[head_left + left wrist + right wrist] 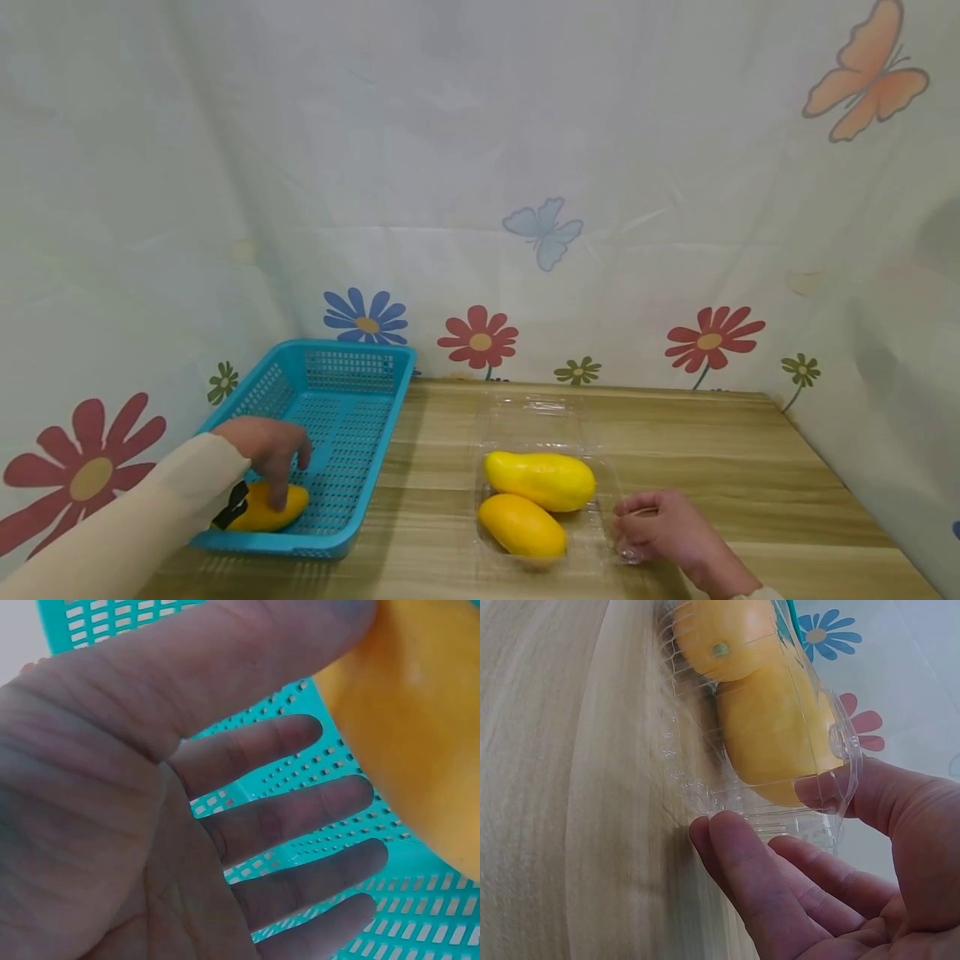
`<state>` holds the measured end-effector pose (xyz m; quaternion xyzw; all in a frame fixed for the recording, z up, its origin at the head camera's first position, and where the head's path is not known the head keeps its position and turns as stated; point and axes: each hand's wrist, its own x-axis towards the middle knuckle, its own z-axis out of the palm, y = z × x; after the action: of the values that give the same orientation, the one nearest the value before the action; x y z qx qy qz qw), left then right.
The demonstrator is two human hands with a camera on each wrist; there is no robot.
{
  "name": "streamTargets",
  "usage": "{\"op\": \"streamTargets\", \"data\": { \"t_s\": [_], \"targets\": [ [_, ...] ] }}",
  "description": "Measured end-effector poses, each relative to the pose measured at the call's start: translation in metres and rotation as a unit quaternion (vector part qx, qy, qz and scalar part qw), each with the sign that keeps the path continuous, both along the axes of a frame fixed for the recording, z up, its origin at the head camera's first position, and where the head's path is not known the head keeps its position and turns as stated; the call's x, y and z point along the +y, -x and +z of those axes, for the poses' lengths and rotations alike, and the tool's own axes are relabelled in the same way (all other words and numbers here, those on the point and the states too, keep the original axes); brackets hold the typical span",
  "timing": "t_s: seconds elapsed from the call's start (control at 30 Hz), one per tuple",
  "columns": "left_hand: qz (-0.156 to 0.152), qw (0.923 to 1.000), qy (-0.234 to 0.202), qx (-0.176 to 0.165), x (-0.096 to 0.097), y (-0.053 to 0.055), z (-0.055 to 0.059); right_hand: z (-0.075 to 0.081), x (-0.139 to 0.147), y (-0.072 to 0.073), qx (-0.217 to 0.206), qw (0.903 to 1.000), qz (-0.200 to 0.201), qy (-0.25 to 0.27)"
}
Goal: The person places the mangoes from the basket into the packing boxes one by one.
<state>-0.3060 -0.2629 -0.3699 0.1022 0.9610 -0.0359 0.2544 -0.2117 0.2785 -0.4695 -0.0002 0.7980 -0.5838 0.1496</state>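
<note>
On the left, basket (348, 369) walls surround one mango (258, 515); left grip (266, 446) apart, thumb touching it. Right grip (663, 529) pinches clear box (596, 529) holding two mangoes (540, 481). Counter (435, 467) strip separates basket and box.

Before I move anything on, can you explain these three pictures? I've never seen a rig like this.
There's no machine here: a person works bare-handed. The widest picture comes from a camera on their head, looking forward and down; the other two come from cameras on each wrist. On the wood-grain tabletop, a blue-green perforated basket stands at the left. The left hand reaches into it and touches a mango, without visibly closing round it. Right of the basket, a clear plastic clamshell holds two more mangoes. The right hand pinches its edge between thumb and fingers.
</note>
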Motion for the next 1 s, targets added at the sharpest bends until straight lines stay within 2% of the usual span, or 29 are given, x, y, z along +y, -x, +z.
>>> {"op": "streamTargets", "data": {
  "t_s": [0.4,0.63,0.77,1.0],
  "targets": [
    [0.009,0.9979,0.055,-0.032,-0.001,0.0033,-0.0021,0.002,-0.0026,-0.0021,0.005,1.0,-0.002,0.004],
    [0.01,0.998,0.053,-0.032,-0.0009,0.0048,-0.0042,0.0025,-0.003,-0.002,0.006,1.0,-0.004,0.0],
    [-0.004,0.9981,0.055,-0.027,-0.0013,0.003,-0.008,0.0034,-0.0036,-0.0019,0.008,1.0,-0.003,0.001],
    [-0.014,0.9979,0.056,-0.029,0.0028,0.0004,-0.0048,0.0028,-0.0032,-0.0018,0.009,1.0,-0.003,0.001]
  ]
}}
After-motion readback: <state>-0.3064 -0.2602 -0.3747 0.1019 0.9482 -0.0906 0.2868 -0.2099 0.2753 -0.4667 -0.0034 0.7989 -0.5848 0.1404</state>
